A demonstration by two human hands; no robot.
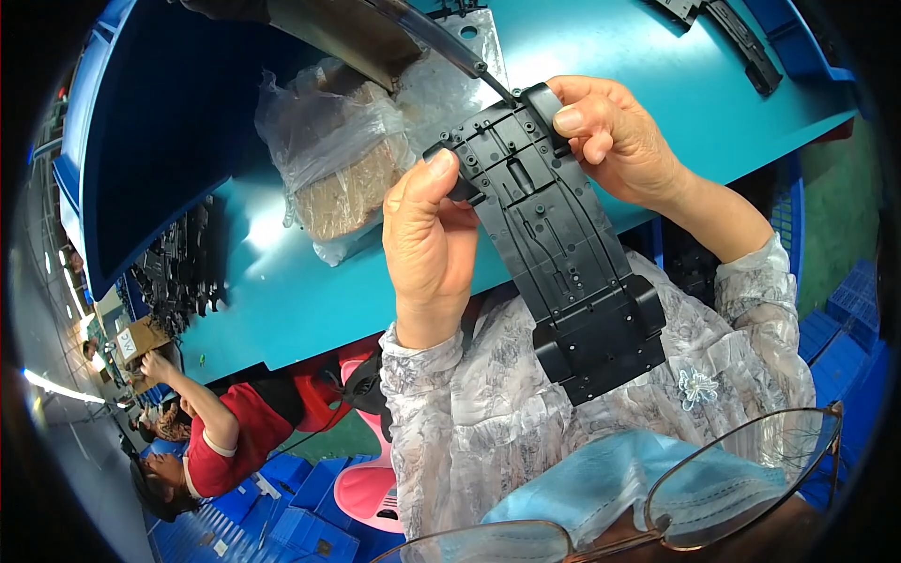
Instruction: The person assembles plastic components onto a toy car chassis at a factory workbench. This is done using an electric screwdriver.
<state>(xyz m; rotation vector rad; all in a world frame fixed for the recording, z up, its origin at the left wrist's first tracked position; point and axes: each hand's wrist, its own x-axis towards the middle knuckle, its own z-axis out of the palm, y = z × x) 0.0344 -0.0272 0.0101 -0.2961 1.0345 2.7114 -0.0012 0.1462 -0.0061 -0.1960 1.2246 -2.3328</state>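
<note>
A black plastic toy car chassis [554, 230] is held up and tilted in front of me, with wheel arches at both ends and screw posts and ribs on its face. My left hand [427, 244] grips its far left wheel arch, thumb on top. My right hand [615, 136] pinches the far right wheel arch between thumb and fingers. A thin dark metal rod [496, 86] slants down from above, its tip at the chassis's far edge beside my right fingers. Whether the tip touches the plastic, I cannot tell.
Behind the chassis, a plastic-wrapped brown block [343, 183] rests on the teal table [253, 319]. A big blue bin [141, 122] stands at left, near piled black parts [178, 267]. More black parts [741, 42] lie far right. A person in red [244, 427] works at left.
</note>
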